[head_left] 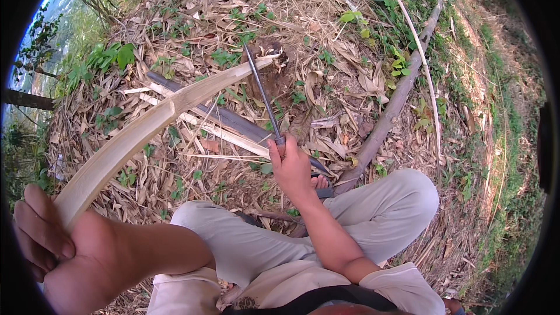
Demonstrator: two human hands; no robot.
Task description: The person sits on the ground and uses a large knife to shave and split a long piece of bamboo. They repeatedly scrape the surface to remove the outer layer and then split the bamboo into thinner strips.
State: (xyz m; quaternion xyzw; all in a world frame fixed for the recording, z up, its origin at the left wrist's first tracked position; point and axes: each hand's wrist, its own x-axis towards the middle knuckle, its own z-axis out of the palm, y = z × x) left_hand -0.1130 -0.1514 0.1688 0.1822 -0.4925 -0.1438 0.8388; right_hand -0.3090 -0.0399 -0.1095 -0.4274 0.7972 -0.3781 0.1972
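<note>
At the lower left, my left hand [64, 245] is closed around the near end of a long split bamboo strip [134, 125]. The pale strip slants up and away to the right, and its frayed far end is by a brown patch of bare soil. My right hand [291, 169], in the middle, grips the handle of a long, narrow-bladed knife [267, 96]. The blade points away from me and crosses the strip near its far end. Whether the edge touches or cuts the wood, I cannot tell.
A dark pole [224, 118] and several pale split strips [227, 136] lie beneath the held strip. To the right a thick branch [402, 90] and a thin pale stick [429, 76] rest on dry leaves. My bent legs [373, 213] are close in front.
</note>
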